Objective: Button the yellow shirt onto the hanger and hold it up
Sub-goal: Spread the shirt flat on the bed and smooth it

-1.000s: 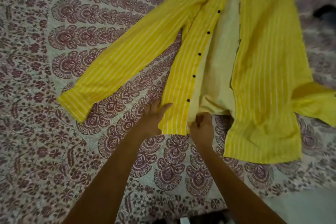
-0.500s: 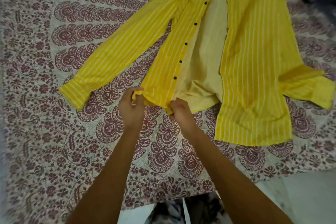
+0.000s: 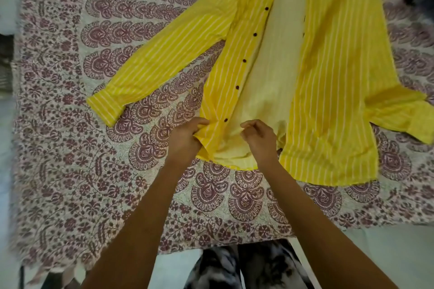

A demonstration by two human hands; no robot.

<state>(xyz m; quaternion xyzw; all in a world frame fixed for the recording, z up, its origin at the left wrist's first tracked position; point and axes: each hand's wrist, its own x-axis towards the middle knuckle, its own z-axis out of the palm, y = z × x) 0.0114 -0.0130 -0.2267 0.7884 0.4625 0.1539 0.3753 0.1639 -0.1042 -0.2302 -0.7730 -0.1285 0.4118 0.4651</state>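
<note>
At the near hem of the garment, both hands at work. Left hand point(image 3: 185, 138): closed on a bunched fold of the button-side front panel, low corner. Right hand point(image 3: 258, 138): fingers curled, pinching the pale inner cloth at the hem, just beside the lowest visible button point(image 3: 225, 120).

Item: yellow shirt point(image 3: 328, 77), white-striped, long-sleeved. Lies face up and open on a patterned bedspread point(image 3: 94, 171), collar away from the person, hem nearest. Dark buttons run up the left panel's edge; the right panel lies flat, its front edge apart from the button row, the pale lining showing between them. No button appears fastened. No hanger visible; the collar region is partly cut off at the top of the view.

Handling, by judgement: light, soft, limp cloth; wrinkles and slides readily, needs no force. Best held at the two front edges, beside each button and its hole.

Room: left sleeve point(image 3: 159, 73) spread out flat; right sleeve point(image 3: 399, 112) folded back over itself near the bedspread's right edge. Bedspread's near edge lies close to the person's legs; open cloth lies left of the shirt.
</note>
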